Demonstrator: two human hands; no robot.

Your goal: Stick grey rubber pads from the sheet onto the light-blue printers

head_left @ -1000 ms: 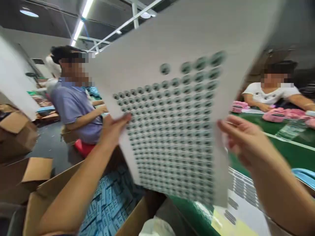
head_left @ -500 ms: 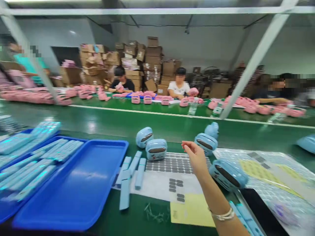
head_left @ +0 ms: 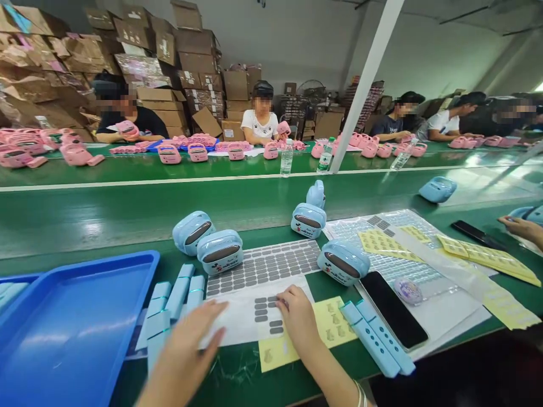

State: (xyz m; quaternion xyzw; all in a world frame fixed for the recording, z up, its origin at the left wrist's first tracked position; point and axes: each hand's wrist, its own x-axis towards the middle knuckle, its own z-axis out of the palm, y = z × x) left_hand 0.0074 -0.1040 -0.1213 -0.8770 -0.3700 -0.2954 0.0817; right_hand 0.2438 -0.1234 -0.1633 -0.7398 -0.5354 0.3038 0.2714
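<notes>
My left hand (head_left: 189,350) lies flat, fingers apart, on the near left corner of a white sheet of grey oblong stickers (head_left: 263,268). My right hand (head_left: 297,314) rests fingertips-down on the small cluster of grey stickers (head_left: 267,311) at the sheet's near edge; nothing is visibly held. A yellow sticker sheet (head_left: 335,322) lies under and right of that hand. Light-blue bars (head_left: 176,297) lie just left of my left hand. Light-blue rounded devices (head_left: 219,251) stand beyond the sheet, with another device (head_left: 343,262) to the right.
A blue tray (head_left: 72,328) sits at the left. A black phone (head_left: 392,308), blue bars (head_left: 375,339) and more sticker sheets (head_left: 403,243) lie to the right. A co-worker's hand (head_left: 524,228) is at the far right. People across the green conveyor (head_left: 127,209) handle pink devices.
The large dotted sheet I held up a second ago is out of view. My view swung to the bench, and both hands came down onto the grey sticker sheet.
</notes>
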